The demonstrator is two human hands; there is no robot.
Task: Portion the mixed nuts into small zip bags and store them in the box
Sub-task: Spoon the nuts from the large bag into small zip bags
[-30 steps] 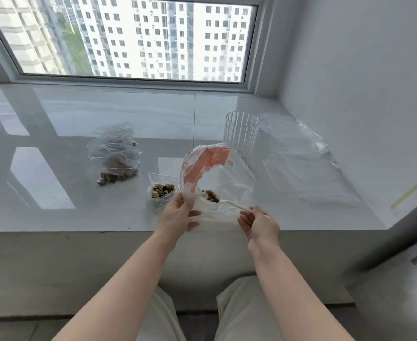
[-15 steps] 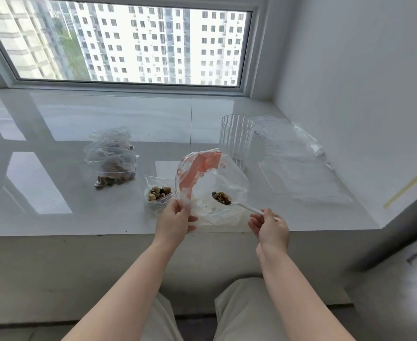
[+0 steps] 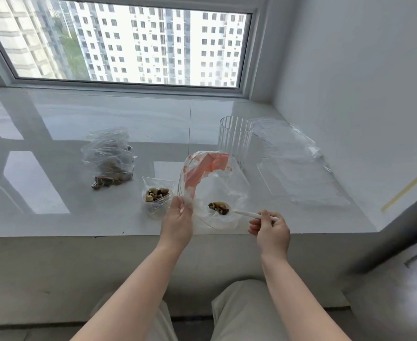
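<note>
The left hand (image 3: 178,219) pinches the rim of the large nut bag (image 3: 214,190) at the surface's front edge. The right hand's (image 3: 271,228) fingers grip the white spoon (image 3: 245,213), loaded with nuts. Keep it level, then tip it slowly into the small zip bag (image 3: 156,196) just left.
</note>
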